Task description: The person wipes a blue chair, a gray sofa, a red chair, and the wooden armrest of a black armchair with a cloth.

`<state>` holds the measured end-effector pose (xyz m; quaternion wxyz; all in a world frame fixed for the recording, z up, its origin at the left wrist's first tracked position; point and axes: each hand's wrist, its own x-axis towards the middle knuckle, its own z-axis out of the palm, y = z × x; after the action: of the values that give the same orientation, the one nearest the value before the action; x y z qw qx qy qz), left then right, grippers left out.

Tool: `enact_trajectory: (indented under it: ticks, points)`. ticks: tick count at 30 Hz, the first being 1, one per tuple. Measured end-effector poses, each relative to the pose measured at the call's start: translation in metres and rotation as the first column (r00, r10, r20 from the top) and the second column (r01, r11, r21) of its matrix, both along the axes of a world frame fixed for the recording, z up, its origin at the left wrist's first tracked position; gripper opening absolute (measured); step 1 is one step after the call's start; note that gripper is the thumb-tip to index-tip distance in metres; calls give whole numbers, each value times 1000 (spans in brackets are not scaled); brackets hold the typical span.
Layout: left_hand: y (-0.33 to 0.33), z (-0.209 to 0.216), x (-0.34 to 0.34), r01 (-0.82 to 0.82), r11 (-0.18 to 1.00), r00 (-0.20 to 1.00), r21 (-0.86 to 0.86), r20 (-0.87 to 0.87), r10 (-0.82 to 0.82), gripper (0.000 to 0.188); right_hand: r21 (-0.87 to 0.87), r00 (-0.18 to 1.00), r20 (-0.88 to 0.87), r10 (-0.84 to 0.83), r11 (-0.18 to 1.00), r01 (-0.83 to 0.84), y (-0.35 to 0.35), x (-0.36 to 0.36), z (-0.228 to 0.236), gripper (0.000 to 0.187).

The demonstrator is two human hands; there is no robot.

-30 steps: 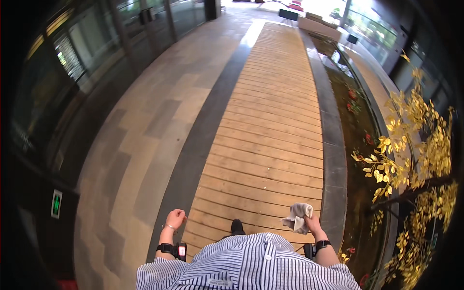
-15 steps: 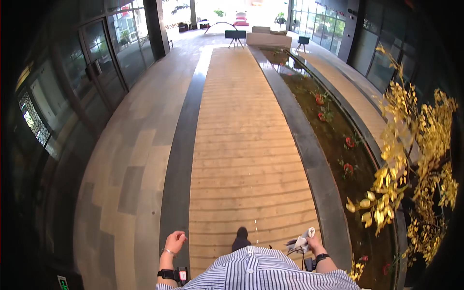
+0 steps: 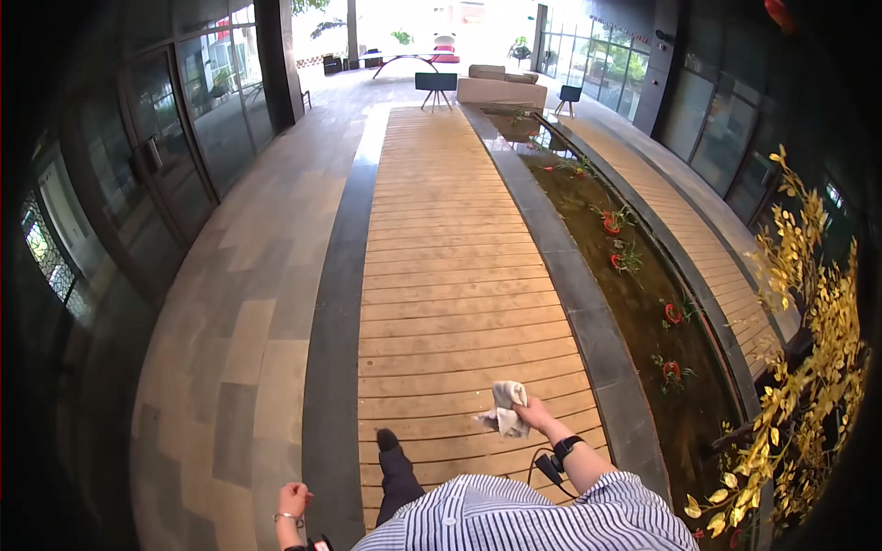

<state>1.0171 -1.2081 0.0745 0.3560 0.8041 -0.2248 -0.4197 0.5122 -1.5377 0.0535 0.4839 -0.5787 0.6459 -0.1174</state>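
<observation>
My right hand [image 3: 533, 415] is closed around a crumpled whitish cloth [image 3: 507, 404] with grey patches, held out in front of my body above the wooden boardwalk [image 3: 450, 303]. Low on the left, my left hand [image 3: 294, 500] hangs at my side with its fingers curled in, and I see nothing in it. A bracelet circles the left wrist. On the right wrist is a dark band [image 3: 567, 446], with a black device [image 3: 549, 466] and its cable hanging close by.
Grey stone borders edge the boardwalk, and a water channel [image 3: 634, 285] with red potted plants runs along the right. A golden-leaved plant [image 3: 808, 367] leans in there. Ahead stand a dark chair [image 3: 435, 83] and a beige sofa [image 3: 501, 92]. Glass doors [image 3: 156, 138] line the left.
My right hand has swung forward and inward with the cloth, while my left hand has dropped back. A foot now shows further left, and the view has moved forward along the boardwalk.
</observation>
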Motion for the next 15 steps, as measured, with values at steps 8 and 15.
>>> enact_trajectory:
  ticks: [8, 15]
  points:
    - [-224, 9, 138, 82, 992, 984, -99, 168, -64, 24, 65, 954, 59, -294, 955, 290, -119, 40, -34, 35]
    - [-457, 48, 183, 333, 935, 925, -124, 236, -298, 28, 81, 840, -31, -542, 836, 542, -195, 42, -45, 35]
